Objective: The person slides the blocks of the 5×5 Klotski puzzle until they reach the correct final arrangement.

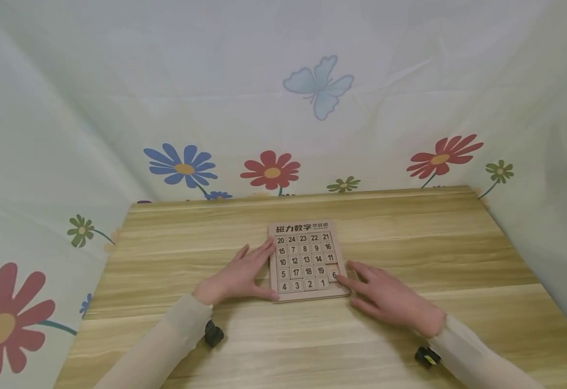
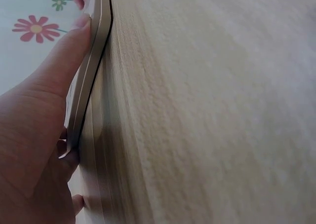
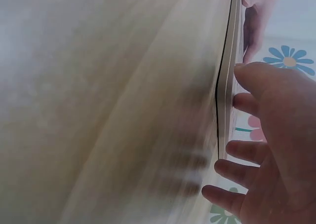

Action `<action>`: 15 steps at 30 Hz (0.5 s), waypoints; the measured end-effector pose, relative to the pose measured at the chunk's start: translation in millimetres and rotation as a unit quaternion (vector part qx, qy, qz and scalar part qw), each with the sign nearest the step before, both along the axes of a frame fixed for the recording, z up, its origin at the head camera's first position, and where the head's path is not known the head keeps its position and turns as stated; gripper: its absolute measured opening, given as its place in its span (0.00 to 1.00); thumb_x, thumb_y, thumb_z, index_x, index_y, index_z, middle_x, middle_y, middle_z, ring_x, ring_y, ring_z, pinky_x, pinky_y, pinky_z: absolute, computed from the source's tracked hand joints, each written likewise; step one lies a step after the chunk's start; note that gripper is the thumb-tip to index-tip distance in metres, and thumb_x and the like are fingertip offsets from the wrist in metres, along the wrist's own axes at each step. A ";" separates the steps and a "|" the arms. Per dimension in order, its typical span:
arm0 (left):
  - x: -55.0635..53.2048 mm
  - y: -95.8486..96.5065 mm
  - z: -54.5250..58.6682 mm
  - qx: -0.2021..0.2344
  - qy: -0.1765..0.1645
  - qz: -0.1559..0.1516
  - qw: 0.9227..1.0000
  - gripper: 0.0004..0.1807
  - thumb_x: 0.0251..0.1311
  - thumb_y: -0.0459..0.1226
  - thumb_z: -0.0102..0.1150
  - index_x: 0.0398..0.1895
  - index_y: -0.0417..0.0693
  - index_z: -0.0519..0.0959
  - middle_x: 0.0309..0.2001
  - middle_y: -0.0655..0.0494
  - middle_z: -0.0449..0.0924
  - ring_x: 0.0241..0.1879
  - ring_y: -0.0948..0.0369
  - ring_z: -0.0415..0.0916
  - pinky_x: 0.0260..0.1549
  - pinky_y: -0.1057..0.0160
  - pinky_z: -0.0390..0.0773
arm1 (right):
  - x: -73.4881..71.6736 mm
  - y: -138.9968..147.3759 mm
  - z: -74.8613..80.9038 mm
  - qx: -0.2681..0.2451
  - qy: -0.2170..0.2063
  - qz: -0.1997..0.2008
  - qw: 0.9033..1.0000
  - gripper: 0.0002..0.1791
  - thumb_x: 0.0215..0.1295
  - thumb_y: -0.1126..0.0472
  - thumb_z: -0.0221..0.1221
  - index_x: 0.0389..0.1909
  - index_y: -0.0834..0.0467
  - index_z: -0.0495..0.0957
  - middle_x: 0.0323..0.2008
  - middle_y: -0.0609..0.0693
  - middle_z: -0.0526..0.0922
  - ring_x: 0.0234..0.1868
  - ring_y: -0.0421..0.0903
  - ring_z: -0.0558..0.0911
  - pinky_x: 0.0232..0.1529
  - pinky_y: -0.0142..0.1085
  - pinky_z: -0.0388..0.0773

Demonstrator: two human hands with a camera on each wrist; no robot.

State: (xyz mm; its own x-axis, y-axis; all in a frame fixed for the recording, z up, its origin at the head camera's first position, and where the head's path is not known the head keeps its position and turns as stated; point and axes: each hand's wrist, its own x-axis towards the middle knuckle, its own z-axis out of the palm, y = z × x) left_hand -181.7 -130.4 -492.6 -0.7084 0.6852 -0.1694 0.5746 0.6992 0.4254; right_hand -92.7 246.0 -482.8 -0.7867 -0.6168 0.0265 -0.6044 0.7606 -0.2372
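Note:
A flat wooden number sliding puzzle (image 1: 309, 296) lies on the table, with black numbered tiles in rows. My left hand (image 1: 241, 274) holds its left side in the head view, thumb at the near left corner and fingers along the upper left edge. In the left wrist view, the thumb (image 2: 69, 54) rests against the board's rim. My right hand (image 1: 391, 296) is at the right side, a fingertip touching the tile numbered 6 (image 1: 333, 275). That tile sits slightly lower than its row, a gap above it. The right fingers (image 3: 242, 172) are spread and fairly straight.
The wood-grain table (image 1: 409, 227) extends around the puzzle on all sides. Behind it hangs a pale cloth (image 1: 244, 81) printed with flowers and a butterfly. A small black device (image 1: 213, 334) sits at the left wrist, another (image 1: 427, 357) at the right.

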 end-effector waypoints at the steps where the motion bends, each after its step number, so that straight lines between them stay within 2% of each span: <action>1: 0.2 -0.1 0.0 0.000 -0.001 0.000 1.000 0.71 0.51 0.74 0.65 0.85 0.42 0.45 0.85 0.49 0.34 0.83 0.51 0.41 0.80 0.39 0.37 | -1.6 -0.7 -0.6 -0.001 0.001 -0.002 1.000 0.33 0.76 0.44 0.59 0.78 0.46 0.68 0.77 0.62 0.65 0.74 0.62 0.68 0.72 0.62 0.68; 9: 1.5 0.9 2.0 0.003 -0.007 0.001 1.000 0.70 0.52 0.72 0.67 0.85 0.41 0.45 0.85 0.50 0.35 0.83 0.51 0.41 0.80 0.39 0.36 | -12.3 -4.1 -3.2 0.008 0.005 -0.013 1.000 0.34 0.75 0.44 0.60 0.78 0.49 0.68 0.76 0.64 0.65 0.73 0.64 0.70 0.71 0.61 0.69; 15: 1.1 0.3 1.8 0.002 -0.008 0.003 1.000 0.70 0.52 0.72 0.67 0.85 0.42 0.45 0.85 0.50 0.34 0.83 0.52 0.41 0.80 0.39 0.36 | -9.1 -12.7 -4.6 -0.003 0.026 0.021 0.999 0.34 0.75 0.44 0.61 0.77 0.49 0.70 0.77 0.64 0.64 0.74 0.63 0.68 0.72 0.60 0.68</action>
State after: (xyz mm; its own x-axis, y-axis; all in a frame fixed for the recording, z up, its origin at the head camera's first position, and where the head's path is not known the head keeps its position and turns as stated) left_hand -180.6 -130.1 -490.8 -0.7092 0.6821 -0.1785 0.5639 0.7007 0.4372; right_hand -101.8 233.3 -487.4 -0.7569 -0.6497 0.0709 -0.6481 0.7323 -0.2090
